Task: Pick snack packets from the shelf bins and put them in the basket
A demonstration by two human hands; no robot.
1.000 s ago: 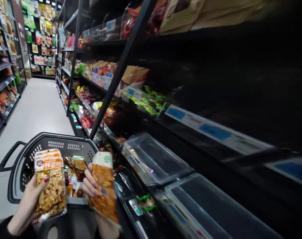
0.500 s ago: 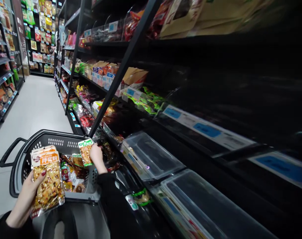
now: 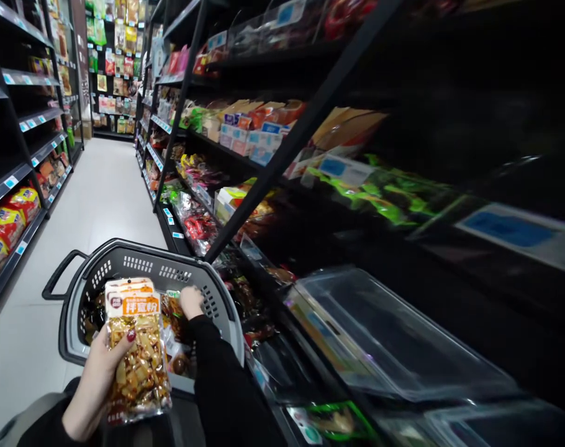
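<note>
My left hand (image 3: pixel 96 379) is closed around a clear snack packet (image 3: pixel 136 347) with an orange and white label, held upright over the near rim of a grey shopping basket (image 3: pixel 143 267). My right hand (image 3: pixel 190 302) reaches down inside the basket, its fingers curled on a small green-topped snack packet (image 3: pixel 173 307) lying among several other packets. The black sleeve of my right arm (image 3: pixel 217 379) covers part of the basket's near side.
A black shelf unit (image 3: pixel 282 155) full of snacks runs along my right, with clear lidded bins (image 3: pixel 385 335) low down. Another shelf row (image 3: pixel 17 186) stands at the left. The pale floor aisle (image 3: pixel 100 198) stretches ahead between them.
My right hand carried its packet from in front of me down into the basket. The view swung to the right, and my left hand kept hold of its packet.
</note>
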